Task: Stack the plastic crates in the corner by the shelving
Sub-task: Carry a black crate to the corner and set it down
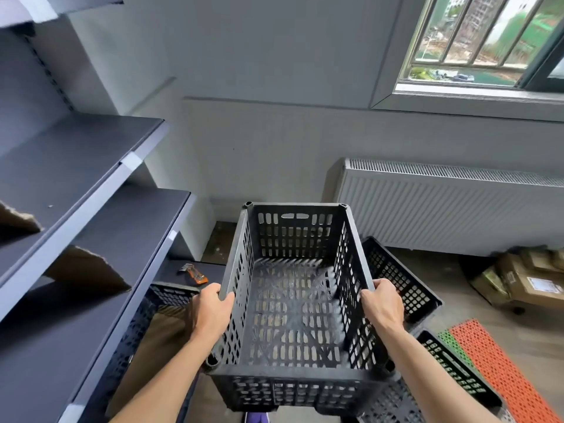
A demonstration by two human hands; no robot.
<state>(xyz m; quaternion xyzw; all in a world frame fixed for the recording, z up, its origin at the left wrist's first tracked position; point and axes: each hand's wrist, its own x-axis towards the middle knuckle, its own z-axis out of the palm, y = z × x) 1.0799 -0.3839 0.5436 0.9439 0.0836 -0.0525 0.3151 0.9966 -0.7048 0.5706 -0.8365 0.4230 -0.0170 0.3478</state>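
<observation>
Here, a black slotted plastic crate (293,288) sits mid-frame, lifted clear of the floor, with the left hand (210,312) clamped over its left rim at nine o'clock and the right hand (383,303) clamped over its right rim at three o'clock, fingers hooked inside the side walls. Dark shelving (76,190) runs from nine to eleven o'clock, another black crate (143,325) lies beside it at about eight o'clock, and two more crates (399,282) lean at three to five o'clock, below the white radiator (451,209).
</observation>
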